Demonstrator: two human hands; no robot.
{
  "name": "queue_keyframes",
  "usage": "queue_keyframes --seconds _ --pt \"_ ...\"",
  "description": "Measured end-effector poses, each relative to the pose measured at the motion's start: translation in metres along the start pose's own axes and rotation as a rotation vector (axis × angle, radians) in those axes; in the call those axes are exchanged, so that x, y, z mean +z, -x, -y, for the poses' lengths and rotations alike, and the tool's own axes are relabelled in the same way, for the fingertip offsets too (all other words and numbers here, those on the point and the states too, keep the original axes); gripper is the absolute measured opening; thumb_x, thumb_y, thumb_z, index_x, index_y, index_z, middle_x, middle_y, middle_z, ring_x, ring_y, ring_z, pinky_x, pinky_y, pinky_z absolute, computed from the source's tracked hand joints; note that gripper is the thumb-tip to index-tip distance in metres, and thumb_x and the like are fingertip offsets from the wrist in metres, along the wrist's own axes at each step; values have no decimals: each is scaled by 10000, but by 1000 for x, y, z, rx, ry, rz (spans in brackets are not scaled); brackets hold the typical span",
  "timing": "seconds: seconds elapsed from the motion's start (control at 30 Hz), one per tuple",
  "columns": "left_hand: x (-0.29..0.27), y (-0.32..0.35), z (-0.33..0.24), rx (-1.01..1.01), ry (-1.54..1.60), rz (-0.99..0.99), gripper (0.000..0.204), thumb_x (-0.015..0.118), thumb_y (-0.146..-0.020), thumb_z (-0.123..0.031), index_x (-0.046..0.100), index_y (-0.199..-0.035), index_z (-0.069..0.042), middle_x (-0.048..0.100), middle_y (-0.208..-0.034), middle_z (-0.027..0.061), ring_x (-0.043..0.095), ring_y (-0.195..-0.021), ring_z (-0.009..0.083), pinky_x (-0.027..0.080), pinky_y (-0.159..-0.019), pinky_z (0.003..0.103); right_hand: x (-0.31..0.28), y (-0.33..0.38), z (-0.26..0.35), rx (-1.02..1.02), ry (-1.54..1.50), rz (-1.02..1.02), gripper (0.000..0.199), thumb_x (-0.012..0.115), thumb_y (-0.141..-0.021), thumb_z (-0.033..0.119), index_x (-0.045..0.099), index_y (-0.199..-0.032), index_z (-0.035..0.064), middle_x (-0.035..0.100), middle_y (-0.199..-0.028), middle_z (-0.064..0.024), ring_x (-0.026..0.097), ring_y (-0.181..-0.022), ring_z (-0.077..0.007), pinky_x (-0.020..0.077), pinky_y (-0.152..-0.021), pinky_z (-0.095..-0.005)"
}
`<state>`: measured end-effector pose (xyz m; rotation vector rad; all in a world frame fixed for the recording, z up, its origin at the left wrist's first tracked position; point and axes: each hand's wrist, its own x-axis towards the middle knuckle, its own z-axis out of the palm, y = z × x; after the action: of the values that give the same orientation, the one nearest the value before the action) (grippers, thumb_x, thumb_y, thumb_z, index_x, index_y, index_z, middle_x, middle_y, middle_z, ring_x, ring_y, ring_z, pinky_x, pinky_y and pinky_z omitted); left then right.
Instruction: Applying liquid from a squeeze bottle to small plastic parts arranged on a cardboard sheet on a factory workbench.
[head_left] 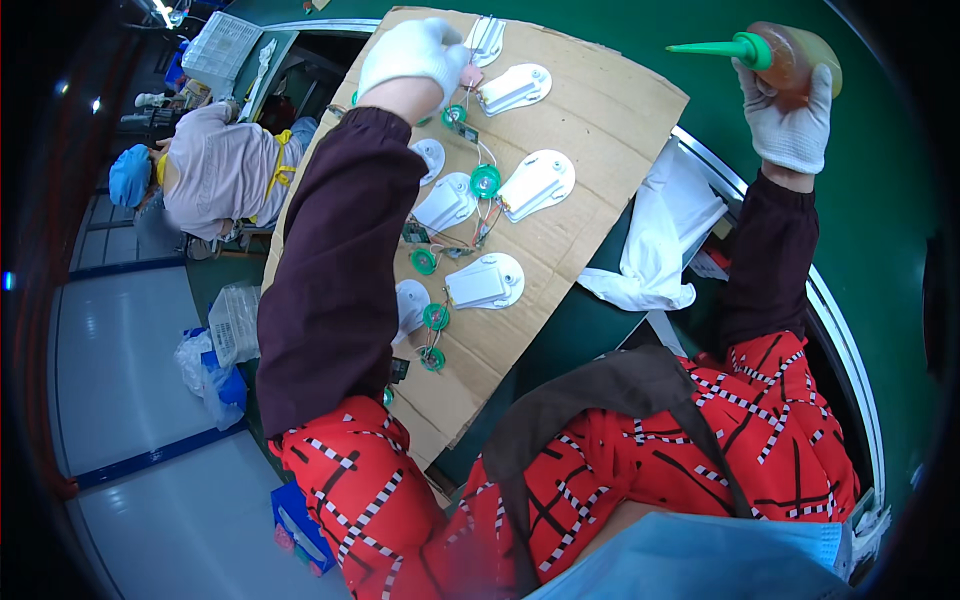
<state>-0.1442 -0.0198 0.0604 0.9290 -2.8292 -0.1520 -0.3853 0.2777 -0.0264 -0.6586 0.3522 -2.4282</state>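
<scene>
My left hand [412, 55] pins pink part [470, 77] on cardboard [610, 120]; right hand [790, 120] grips glue bottle [790, 55], raised right. Next: nozzle down onto part.

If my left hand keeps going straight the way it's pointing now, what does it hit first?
Probably the white plastic cover at the far edge of the cardboard sheet. The left hand points away across that sheet, though depth is hard to judge here.
</scene>
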Motion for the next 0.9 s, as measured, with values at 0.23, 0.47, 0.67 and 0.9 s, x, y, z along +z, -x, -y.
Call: queue_keyframes --seconds 0.23,0.47,0.67,0.9 --pt "25 -49 -14 345 -121 20 299 578 -769 -144 666 -1054 -156 647 -978 157 613 -940 333 482 -849 354 36 1 -36 -35 247 -254 482 562 -902 320 397 -1270 56 517 -1243 -154 538 -1126 -331 534 -860 -479" --pt "34 -72 -10 -15 -105 284 295 657 -763 -321 708 -935 -87 688 -881 98 654 -789 225 504 -728 305 57 -1 -52 -31 319 -238 495 572 -898 321 388 -1277 60 518 -1238 -145 556 -1108 -319 538 -857 -462" --pt "41 -81 13 -173 -52 306 301 708 -749 -318 708 -915 -67 687 -836 62 634 -743 148 490 -685 277 56 -17 -61 -13 250 -182 499 570 -899 320 381 -1280 58 506 -1247 -150 555 -1103 -321 532 -867 -469" --pt "50 -70 9 -29 -90 336 263 672 -757 -207 698 -989 -87 684 -950 106 649 -875 183 495 -775 315 116 -15 -79 -30 208 -173 477 608 -879 294 434 -1242 39 583 -1102 -127 607 -981 -281 537 -832 -428"
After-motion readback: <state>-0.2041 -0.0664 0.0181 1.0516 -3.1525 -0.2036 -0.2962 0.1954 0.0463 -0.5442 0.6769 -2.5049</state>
